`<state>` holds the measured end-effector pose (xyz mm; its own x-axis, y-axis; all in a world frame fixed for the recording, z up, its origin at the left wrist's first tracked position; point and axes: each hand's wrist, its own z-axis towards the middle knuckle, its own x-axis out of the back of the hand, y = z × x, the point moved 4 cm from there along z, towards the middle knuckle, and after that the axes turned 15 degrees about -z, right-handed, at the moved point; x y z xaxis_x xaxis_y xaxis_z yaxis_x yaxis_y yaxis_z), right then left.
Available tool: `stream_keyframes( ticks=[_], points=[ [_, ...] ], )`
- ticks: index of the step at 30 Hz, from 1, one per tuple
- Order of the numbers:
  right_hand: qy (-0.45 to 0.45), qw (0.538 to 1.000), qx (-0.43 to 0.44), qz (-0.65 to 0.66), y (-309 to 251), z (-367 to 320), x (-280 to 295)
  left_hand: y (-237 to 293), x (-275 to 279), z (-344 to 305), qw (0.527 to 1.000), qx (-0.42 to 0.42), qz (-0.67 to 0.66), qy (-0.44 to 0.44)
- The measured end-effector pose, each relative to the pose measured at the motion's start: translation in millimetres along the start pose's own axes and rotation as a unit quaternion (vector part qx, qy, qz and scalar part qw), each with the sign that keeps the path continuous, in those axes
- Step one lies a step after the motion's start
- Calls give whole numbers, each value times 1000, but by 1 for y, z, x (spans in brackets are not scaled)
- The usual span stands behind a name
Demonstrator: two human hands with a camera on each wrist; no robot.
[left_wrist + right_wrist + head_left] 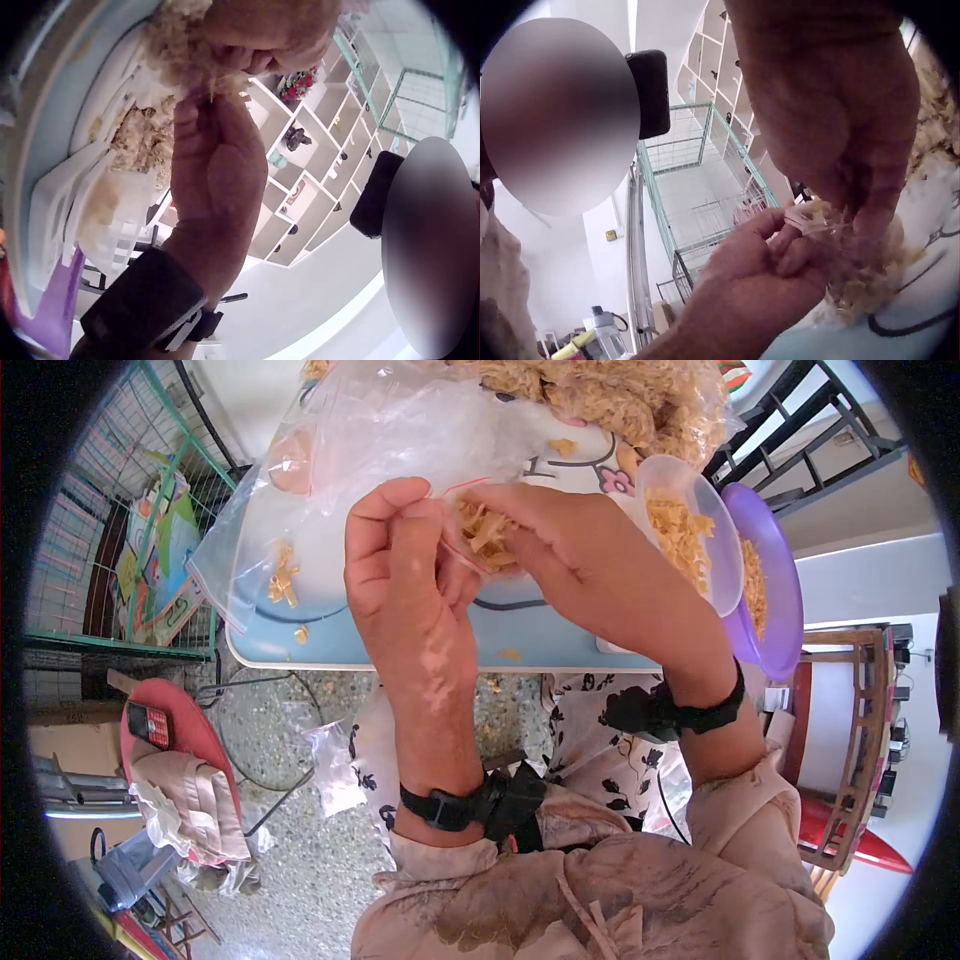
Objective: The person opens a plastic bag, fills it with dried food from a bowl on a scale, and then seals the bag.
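A small clear plastic bag (487,538) stuffed with tan shredded snack is held between both hands above the light blue table (400,645). My left hand (420,510) pinches the bag's rim (802,217) from the left with curled fingers. From the right, my right hand (525,535) grips the same bag, its fingers curled over the opening and touching the snack. In the left wrist view the left hand (217,165) reaches up to the right hand (270,30) beside snack shreds (142,135). The right wrist view has the right hand (832,97) above the left hand (772,277).
A big bag of the same snack (600,395) lies at the table's far side. A clear bowl of snack (690,535) and a purple dish (770,580) sit at the right. Empty clear bags (300,490) with some crumbs lie left. A red stool with a phone (150,725) stands below.
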<state>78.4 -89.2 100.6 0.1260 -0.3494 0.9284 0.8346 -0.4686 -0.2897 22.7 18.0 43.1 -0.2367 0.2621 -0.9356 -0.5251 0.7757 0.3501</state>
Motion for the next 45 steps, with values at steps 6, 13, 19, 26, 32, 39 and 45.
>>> stream_keyframes(
  ticks=[6, 13, 19, 26, 32, 39, 45],
  points=[
    [25, 996, 5, -82, -8, 6, -8, 1, 0, 0, 999, -9, 6, -37],
    [39, 997, -23, -57, -9, 9, -1, 5, 0, 1, 999, -13, -13, -29],
    [45, 998, -34, 12, -13, -2, 14, 8, 5, 4, 999, -12, -36, -34],
    [61, 995, -80, -5, -8, -6, 25, 11, 3, 1, 999, -6, -37, -21],
    [55, 997, -52, 17, -8, -10, 11, 10, 2, 1, 996, 7, -70, -49],
    [90, 991, -97, 7, -17, -12, 27, 6, -9, -5, 981, 73, -168, -67],
    [73, 991, -111, -4, -1, -19, 18, -5, 4, -1, 990, 96, -100, -35]
  ],
)
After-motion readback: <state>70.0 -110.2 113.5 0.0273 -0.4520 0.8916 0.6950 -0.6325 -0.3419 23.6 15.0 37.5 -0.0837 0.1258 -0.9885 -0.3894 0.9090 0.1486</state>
